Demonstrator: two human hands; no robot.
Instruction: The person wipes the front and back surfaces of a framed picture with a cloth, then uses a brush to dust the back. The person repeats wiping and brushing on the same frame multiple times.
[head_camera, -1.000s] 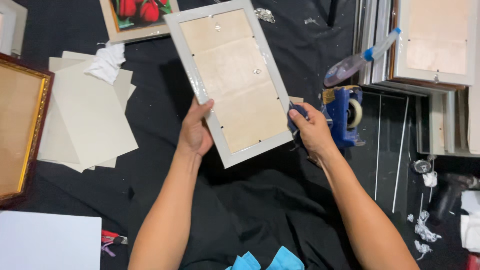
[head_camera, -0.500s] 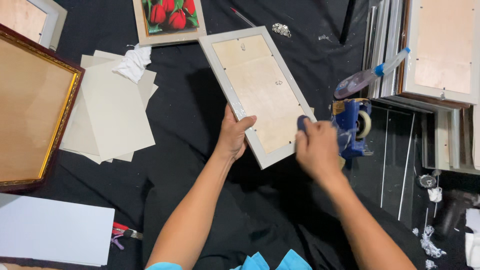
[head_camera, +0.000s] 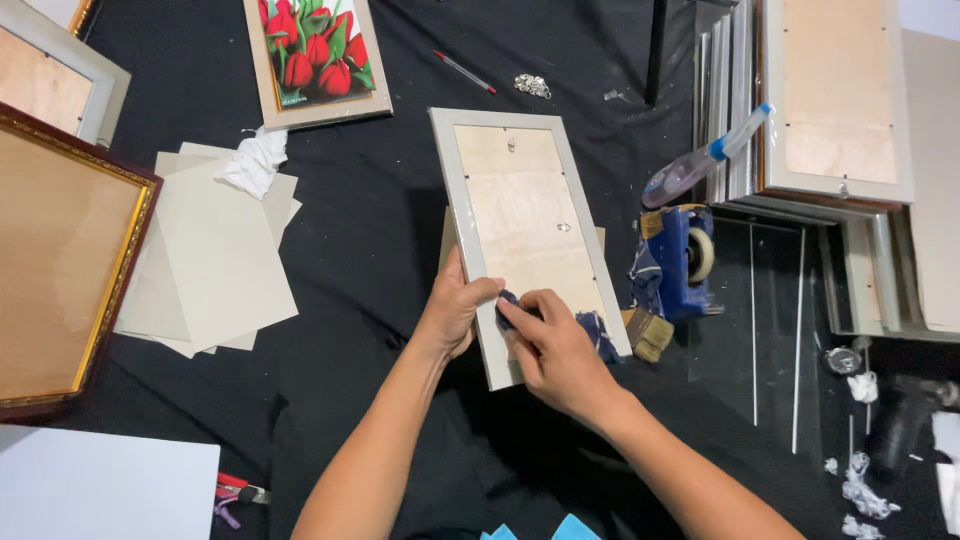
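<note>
A grey picture frame (head_camera: 455, 180) lies face down on the black cloth, its plywood back (head_camera: 520, 220) showing. My left hand (head_camera: 455, 305) grips the frame's lower left edge, thumb on top. My right hand (head_camera: 555, 345) presses a dark blue cloth (head_camera: 595, 330) against the frame's lower part, right beside my left thumb. The cloth sticks out from under my fingers at both ends.
A blue tape dispenser (head_camera: 680, 255), a brush (head_camera: 650, 335) and a spray bottle (head_camera: 700, 165) lie right of the frame. Stacked frames (head_camera: 840, 100) and glass panes (head_camera: 775, 320) fill the right. Grey card sheets (head_camera: 215, 260), a gold-edged frame (head_camera: 60, 260) and a tulip picture (head_camera: 315, 55) sit left.
The frame has swung more upright and come down onto the table. My right hand moved from the frame's right edge to its lower left, next to my left hand, with the cloth.
</note>
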